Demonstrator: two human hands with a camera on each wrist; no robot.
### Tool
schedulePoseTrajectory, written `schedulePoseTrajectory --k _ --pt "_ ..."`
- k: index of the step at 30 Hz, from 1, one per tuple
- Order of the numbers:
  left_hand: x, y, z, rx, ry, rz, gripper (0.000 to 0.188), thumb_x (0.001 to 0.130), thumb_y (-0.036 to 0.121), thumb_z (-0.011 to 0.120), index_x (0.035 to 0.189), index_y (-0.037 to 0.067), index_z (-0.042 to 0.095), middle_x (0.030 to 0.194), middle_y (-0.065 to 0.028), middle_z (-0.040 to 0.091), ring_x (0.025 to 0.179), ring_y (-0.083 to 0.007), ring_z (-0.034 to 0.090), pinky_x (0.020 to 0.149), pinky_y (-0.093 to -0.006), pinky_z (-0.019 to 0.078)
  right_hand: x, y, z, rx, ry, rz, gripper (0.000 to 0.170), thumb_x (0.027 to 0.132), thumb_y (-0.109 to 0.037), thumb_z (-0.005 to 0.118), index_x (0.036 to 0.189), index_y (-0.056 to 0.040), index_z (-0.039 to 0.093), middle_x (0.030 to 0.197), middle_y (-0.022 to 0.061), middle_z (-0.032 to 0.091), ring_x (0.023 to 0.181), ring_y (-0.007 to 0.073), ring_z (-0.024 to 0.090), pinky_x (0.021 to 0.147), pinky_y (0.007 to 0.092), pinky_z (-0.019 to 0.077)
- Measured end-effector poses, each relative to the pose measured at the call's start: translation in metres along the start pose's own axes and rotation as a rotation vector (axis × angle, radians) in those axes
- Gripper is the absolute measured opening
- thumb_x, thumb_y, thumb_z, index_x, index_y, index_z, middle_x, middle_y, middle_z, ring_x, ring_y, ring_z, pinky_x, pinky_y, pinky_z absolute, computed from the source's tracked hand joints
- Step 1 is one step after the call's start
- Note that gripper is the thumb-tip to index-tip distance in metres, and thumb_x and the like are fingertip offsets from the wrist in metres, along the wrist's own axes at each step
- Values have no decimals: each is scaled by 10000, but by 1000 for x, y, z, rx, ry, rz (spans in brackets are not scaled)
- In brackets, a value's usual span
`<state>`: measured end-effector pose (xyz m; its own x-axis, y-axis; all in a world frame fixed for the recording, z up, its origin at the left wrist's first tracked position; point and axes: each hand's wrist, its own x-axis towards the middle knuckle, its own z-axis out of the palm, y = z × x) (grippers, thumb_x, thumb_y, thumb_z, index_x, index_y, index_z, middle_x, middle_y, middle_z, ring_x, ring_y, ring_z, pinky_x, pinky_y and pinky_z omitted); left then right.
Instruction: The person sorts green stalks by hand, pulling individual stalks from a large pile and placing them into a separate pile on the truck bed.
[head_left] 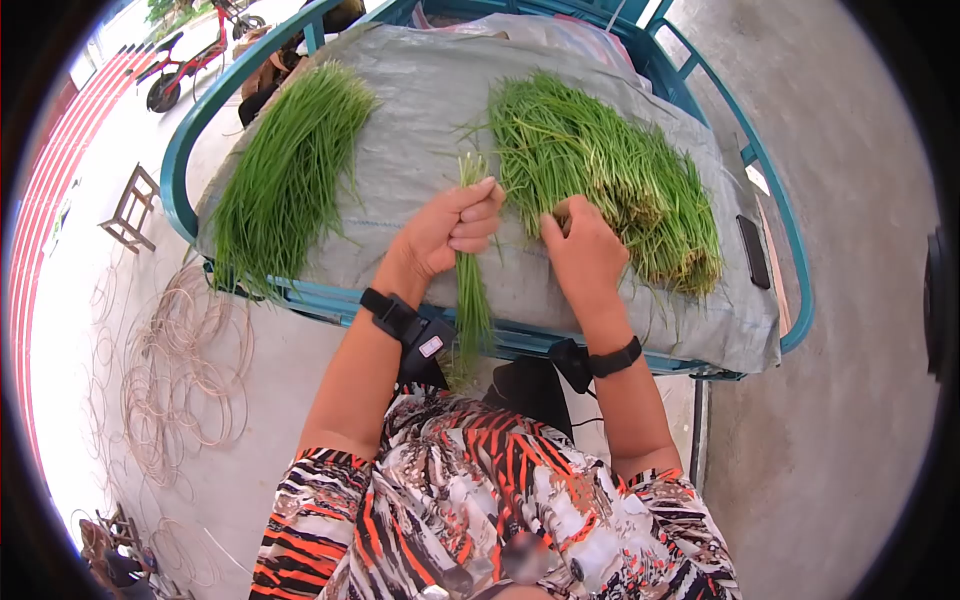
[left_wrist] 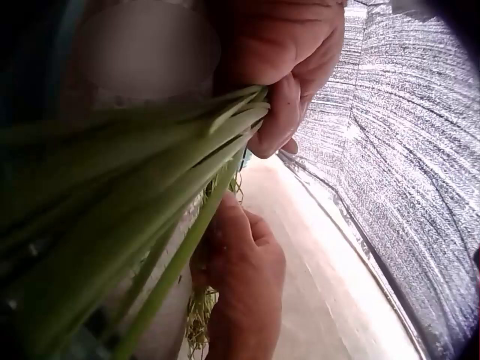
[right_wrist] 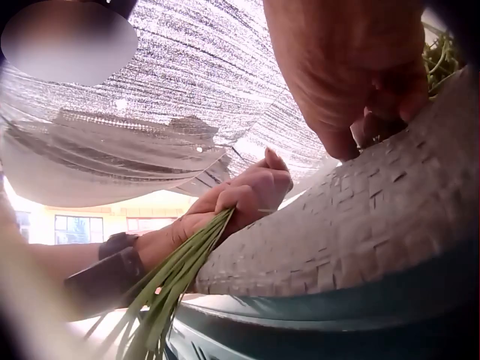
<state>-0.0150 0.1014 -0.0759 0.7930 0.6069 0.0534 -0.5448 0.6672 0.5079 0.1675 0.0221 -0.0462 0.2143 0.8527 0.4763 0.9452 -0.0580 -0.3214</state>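
Note:
My left hand (head_left: 458,226) grips a small bunch of chives (head_left: 472,290) around its upper part, with the pale ends up and the green leaves hanging down. In the left wrist view, the leaves of that bunch (left_wrist: 150,172) run across the foreground from the fingers. My right hand (head_left: 588,250) is at the near left edge of a large pile of chives (head_left: 610,150), its fingers bent down close to the woven sheet (right_wrist: 352,225). Whether those fingers pinch any stalks I cannot tell. A second pile of chives (head_left: 295,170) lies apart on the left.
The grey sheet (head_left: 415,110) covers the bed of a blue cart, whose metal rail (head_left: 790,240) curves round the sides. A phone (head_left: 752,252) lies near the right edge. Left of the cart are a wooden stool (head_left: 132,208), loose coils of cord (head_left: 185,370) and a red bike (head_left: 200,60).

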Motion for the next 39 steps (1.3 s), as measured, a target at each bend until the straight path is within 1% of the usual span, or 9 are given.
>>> schedulePoseTrajectory --k 5,13,16,19,22,25,28,34,39 --pt "-2 -1 -2 26 23 14 228 1004 233 422 946 53 550 590 80 354 441 -16 292 354 -165 252 -2 5 -2 171 14 69 177 835 -282 611 862 -107 607 774 44 641 682 263 622 603 382 463" --pt "-4 -5 13 220 98 82 227 991 228 462 1018 25 560 591 82 338 446 -16 273 369 -171 237 -32 8 -29 639 140 120 114 854 -147 636 891 -43 604 684 -6 563 572 62 451 527 224 382" --pt "-11 -14 32 418 220 223 219 964 217 521 1075 38 580 600 84 364 448 -9 266 386 -178 226 -46 13 -43 805 36 156 97 899 -119 583 916 -24 573 706 -5 559 552 28 439 490 190 354" --pt "-24 -29 79 905 237 299 229 907 170 594 1101 49 603 620 47 438 490 -39 375 434 -226 322 -54 12 -55 904 -55 177 92 907 -110 583 920 -20 571 688 -27 534 567 15 428 498 181 341" --pt "-14 -55 82 1306 45 686 269 828 103 637 1094 63 621 697 -37 543 606 -162 534 545 -309 422 -61 8 -69 897 -104 179 92 901 -106 598 916 -18 573 670 -42 526 576 9 426 505 177 336" --pt "-21 -52 87 1639 0 666 303 774 71 640 1074 43 615 790 -114 583 766 -302 582 666 -373 450 -65 6 -80 967 -77 181 91 895 -97 605 928 -18 576 683 -35 538 572 7 437 494 175 333" --pt "-31 -51 105 1649 -1 576 249 759 56 629 1007 37 616 851 -147 592 800 -363 562 665 -374 444 -67 2 -87 1134 -4 137 85 887 -83 611 940 -20 588 709 -23 548 566 8 444 482 175 329" --pt "-39 -63 113 1248 -64 469 132 871 144 602 923 24 580 680 -22 516 635 -158 521 564 -296 409 -63 0 -97 1074 -122 24 46 891 -51 593 925 -23 609 727 -22 541 542 12 425 478 173 327" --pt "-56 -63 125 805 81 -34 227 960 262 521 885 54 573 571 72 367 490 -29 303 434 -206 239 -60 1 -95 1220 -149 201 89 929 -117 559 912 -37 592 671 -29 510 520 24 417 475 186 347"
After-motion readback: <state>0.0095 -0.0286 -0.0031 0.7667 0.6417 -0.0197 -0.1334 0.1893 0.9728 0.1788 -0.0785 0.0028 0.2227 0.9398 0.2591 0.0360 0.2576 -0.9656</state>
